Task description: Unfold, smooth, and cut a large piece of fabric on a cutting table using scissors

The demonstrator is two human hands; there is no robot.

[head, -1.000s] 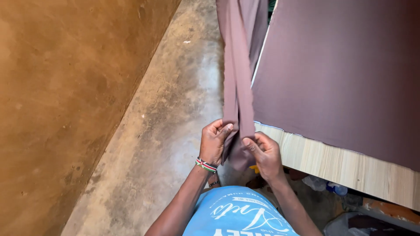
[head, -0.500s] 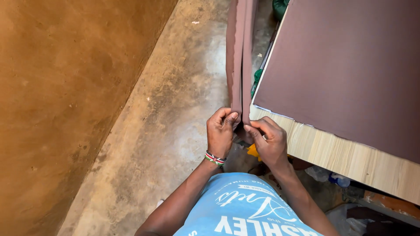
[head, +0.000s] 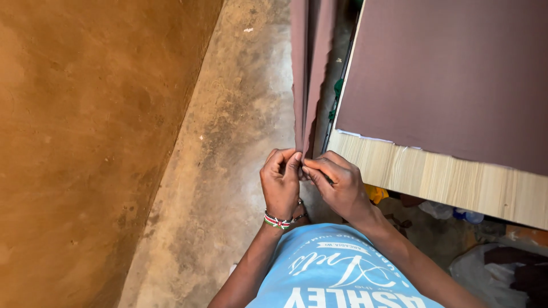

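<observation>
A long strip of brown fabric [head: 308, 74] hangs stretched from the top of the view down to my hands. My left hand [head: 281, 181], with a beaded band at its wrist, pinches the strip's near end between thumb and fingers. My right hand [head: 338, 185] grips the same end right beside it, fingertips touching the left hand's. More of the brown fabric [head: 456, 80] lies spread flat over a light wooden table [head: 445, 182] to the right.
A brown earthen wall [head: 85, 142] fills the left side. A bare concrete floor [head: 228, 159] runs between wall and table. Under the table's edge lie a yellow item [head: 377, 193], plastic bottles [head: 451, 212] and a pale bag [head: 485, 268].
Both hands have slid up along the fabric strip and closer together, and the strip now hangs narrower and tauter. The view has shifted slightly toward the table.
</observation>
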